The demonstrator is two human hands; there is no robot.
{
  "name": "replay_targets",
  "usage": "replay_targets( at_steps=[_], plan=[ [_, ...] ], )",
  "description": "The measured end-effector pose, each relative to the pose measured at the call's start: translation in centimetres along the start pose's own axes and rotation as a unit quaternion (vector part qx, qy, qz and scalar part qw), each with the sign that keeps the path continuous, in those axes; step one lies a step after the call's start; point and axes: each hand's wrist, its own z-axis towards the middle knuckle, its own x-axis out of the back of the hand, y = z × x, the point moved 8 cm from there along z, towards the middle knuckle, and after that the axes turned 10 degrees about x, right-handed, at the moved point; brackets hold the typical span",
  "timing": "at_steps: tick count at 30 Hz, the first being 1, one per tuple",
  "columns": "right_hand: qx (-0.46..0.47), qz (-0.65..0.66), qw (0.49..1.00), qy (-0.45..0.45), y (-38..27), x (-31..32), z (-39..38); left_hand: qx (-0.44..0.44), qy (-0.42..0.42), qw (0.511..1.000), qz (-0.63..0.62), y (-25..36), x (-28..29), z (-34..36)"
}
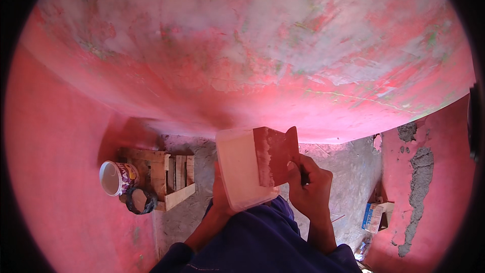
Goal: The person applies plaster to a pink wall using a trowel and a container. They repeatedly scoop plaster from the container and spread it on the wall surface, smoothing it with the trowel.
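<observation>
My left hand (pixel 222 197) grips a translucent, squarish plastic container (pixel 235 167) holding pale, creamy material, low in the middle of my view. My right hand (pixel 310 187) is closed on the raised edge of a flat, reddish-brown rectangular spreader (pixel 273 154), thumb against it. The spreader lies over the right part of the container, with whitish residue along its blade. Behind both stands a pink wall (pixel 242 71) with pale, smeared patches, greenish marks and a crack.
At left, a wooden crate (pixel 172 202) holds a white printed bucket (pixel 110 178) and a small dark-rimmed pot (pixel 139 201). Concrete floor (pixel 328 162) lies below. At right are a cardboard box (pixel 374 215) and a pink wall (pixel 449 182) with grey cement patches.
</observation>
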Motion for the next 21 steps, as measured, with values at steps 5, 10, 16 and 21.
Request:
replay_targets(
  at_steps=[5,10,16,21],
  plan=[
    [0.015,-0.02,1.0,-0.001,-0.1,0.5,-0.2,-0.003,-0.01,1.0,0.006,-0.2,-2.3,-0.6],
    [0.023,-0.019,0.999,-0.021,-0.6,0.1,-0.4,-0.011,-0.078,0.993,-0.089,0.2,0.1,-1.0],
    [0.046,-0.017,0.997,-0.064,-1.2,-1.7,-0.9,-0.051,-0.061,0.995,-0.055,0.5,6.3,-1.0],
    [0.081,0.002,0.993,-0.083,-2.2,-3.1,-0.9,-0.048,-0.088,0.991,-0.092,0.1,3.5,-0.9]
  ],
)
